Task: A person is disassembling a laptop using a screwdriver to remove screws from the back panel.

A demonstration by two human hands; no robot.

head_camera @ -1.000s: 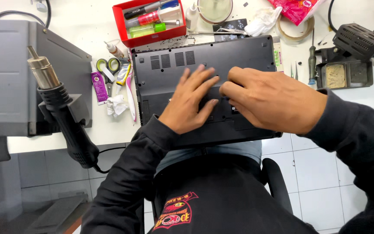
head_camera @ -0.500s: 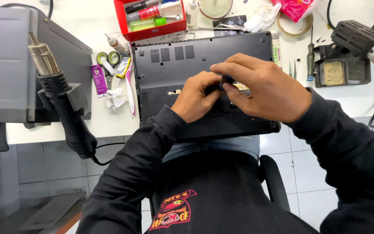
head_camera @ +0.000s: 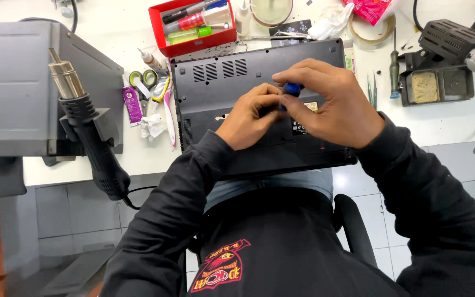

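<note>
A black laptop [head_camera: 221, 82] lies upside down on the white bench, its vented underside facing up. Both my hands meet over its middle. My right hand [head_camera: 325, 104] pinches a small blue-handled tool [head_camera: 291, 88], probably a screwdriver, held upright over the case. My left hand [head_camera: 251, 118] has its fingers curled against the lower part of the same tool; the tip is hidden by the fingers.
A hot-air gun [head_camera: 86, 129] stands in a holder on a grey station [head_camera: 23, 88] at the left. A red tray [head_camera: 193, 25] of markers, scissors [head_camera: 141, 80] and small tubes lie behind the laptop. A soldering-iron stand [head_camera: 438, 80], tape roll [head_camera: 372, 30] and tweezers lie at the right.
My hands lifted from lying flat on the laptop's underside and came together; the right hand now pinches a blue-handled tool upright, which was not visible a second ago.
</note>
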